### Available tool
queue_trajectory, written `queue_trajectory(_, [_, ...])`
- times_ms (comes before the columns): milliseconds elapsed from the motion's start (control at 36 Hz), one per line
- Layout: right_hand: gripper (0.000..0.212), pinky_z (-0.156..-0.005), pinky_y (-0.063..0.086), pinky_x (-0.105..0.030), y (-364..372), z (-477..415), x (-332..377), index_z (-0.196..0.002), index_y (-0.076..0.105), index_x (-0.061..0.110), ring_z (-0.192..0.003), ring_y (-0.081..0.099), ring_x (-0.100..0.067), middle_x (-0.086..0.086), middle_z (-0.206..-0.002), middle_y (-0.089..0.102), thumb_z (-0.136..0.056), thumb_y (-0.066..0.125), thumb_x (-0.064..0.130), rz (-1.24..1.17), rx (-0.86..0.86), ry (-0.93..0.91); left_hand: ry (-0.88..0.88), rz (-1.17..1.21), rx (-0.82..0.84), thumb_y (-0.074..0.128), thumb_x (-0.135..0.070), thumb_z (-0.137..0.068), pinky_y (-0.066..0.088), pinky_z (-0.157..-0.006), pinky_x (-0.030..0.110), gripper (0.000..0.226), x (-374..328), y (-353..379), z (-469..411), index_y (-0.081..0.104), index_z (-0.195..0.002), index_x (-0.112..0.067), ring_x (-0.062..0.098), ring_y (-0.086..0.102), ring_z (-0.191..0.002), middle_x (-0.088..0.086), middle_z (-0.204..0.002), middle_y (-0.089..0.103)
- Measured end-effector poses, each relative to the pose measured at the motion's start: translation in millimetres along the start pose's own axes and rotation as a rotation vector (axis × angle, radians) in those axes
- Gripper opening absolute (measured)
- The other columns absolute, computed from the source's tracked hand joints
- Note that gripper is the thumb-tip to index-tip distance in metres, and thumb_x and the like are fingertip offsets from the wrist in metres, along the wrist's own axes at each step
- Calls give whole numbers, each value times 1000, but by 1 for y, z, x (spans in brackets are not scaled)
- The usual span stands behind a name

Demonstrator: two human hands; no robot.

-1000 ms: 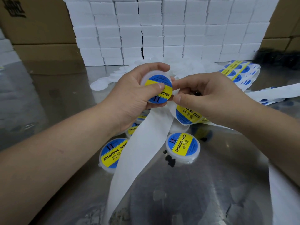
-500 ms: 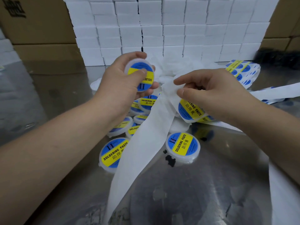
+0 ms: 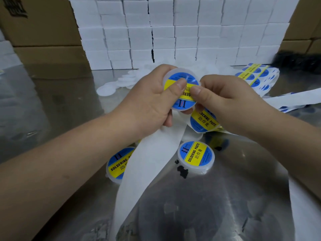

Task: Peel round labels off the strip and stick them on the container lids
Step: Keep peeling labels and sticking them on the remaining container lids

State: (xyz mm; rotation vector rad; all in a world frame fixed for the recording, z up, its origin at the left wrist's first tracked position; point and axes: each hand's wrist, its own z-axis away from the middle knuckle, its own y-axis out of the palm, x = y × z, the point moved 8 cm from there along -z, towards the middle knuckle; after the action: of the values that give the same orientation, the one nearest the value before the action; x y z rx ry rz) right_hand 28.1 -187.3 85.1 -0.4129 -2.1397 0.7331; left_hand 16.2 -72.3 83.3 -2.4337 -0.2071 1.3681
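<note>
Lid (image 3: 184,104) held by curled left hand (image 3: 149,103); right hand (image 3: 225,100) pinches its label (image 3: 181,77).

I see bright, even light from above. The lid (image 3: 186,79) in the grip is slightly blurred. Below it the steel table (image 3: 225,197) shows soft glare and dark reflections. Boxes (image 3: 173,32) beyond look soft; frame edges bow.

labelled lid (image 3: 181,92) held up; strip (image 3: 152,164) trailing down.
</note>
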Motion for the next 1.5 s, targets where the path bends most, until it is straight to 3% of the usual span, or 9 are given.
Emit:
queue_trajectory(111, [41,-57,42,-35,-1,-1,0,-66,55,7,-59,48,-13,-16,-68,61,-74,48,46,-93,6,34,34,-9,3,43,-40,-85,42,-43,21,12,-1,0,0,51,-90,-33,29,59,-52,0,-72,67])
queue_trajectory(167, [38,-60,45,-35,-1,1,-3,-62,55,7,-59,52,-13,-3,-58,61,-73,50,44,-177,-1,68,39,-1,23,43,-39,-86,45,-45,24,11,-1,3,1,51,-91,-33,32,63,-63,-5,-72,67])
queue_trajectory(417, [45,-50,39,-14,-6,0,-5,-55,59,18,-49,51,0,10,-54,62,-90,50,43,-60,-78,51,63,-26,39,45,-33,-93,45,-66,11,8,4,2,1,53,-92,-34,-4,61,-73,-23,-73,64])
queue_trajectory(583, [44,-66,43,-25,-10,-1,-8,-56,60,22,-61,54,-7,8,-61,63,-83,38,49,-65,-99,79,-189,-250,-198,35,-40,-98,35,-57,6,36,41,-35,-10,59,-77,-22,2,49,-61,-14,-68,57])
queue_trajectory(750, [37,-66,42,-25,-5,1,-8,-58,60,22,-65,56,-5,13,-68,64,-89,47,39,14,-68,86,-360,-590,22,33,-31,-97,43,-79,36,39,72,-31,-10,56,-89,0,28,56,-83,22,-99,61])
queue_trajectory(861, [35,-67,43,-26,-6,0,-6,-59,60,22,-65,55,-2,15,-70,64,-89,49,36,20,-71,74,-369,-682,69,37,-35,-96,41,-79,35,32,75,-31,-11,60,-96,-12,29,56,-98,11,-101,63])
queue_trajectory(972, [31,-67,43,-27,-7,0,-6,-60,60,22,-69,57,-6,11,-72,65,-87,51,34,35,-74,64,-362,-778,-24,54,-39,-89,32,-84,23,45,78,-41,-14,47,-132,-29,17,47,-119,-3,-132,51])
queue_trajectory(1222, [24,-66,42,-15,-7,-2,-7,-71,58,36,-74,55,-5,7,-75,64,-74,48,14,-1,-81,39,-271,-713,-260,50,-28,-89,33,-76,23,28,68,-63,-32,58,-115,-27,9,47,-92,-12,-99,52])
queue_trajectory(1500, [57,-69,33,-1,-4,-3,2,-80,43,49,-83,43,15,23,-93,46,-73,43,-8,124,-55,-105,-316,-927,39,42,-13,-90,36,-83,25,47,107,-43,-122,44,-134,-28,24,44,-122,2,-144,39])
